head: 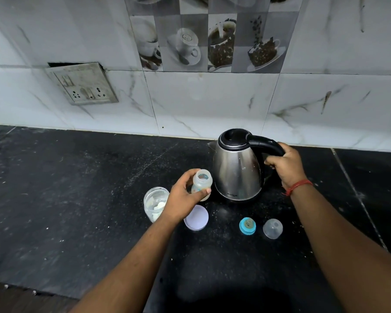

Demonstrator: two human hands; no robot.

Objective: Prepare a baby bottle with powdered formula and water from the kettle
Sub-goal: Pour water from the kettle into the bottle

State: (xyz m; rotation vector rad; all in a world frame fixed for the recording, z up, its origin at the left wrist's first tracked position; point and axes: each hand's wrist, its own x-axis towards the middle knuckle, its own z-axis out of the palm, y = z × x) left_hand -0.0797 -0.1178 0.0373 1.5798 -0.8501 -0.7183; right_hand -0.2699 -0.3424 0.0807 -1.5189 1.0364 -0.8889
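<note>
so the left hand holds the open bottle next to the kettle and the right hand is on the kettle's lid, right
Not quite. The head view shows the right hand gripping the kettle's black handle, not its lid, which is shut and untouched. The rest holds: the left hand holds the open bottle beside the kettle.

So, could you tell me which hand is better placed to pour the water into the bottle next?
The right hand: it already grips the kettle by its black handle. The left hand holds the open baby bottle just beside the kettle, so it should only steady it.
</note>
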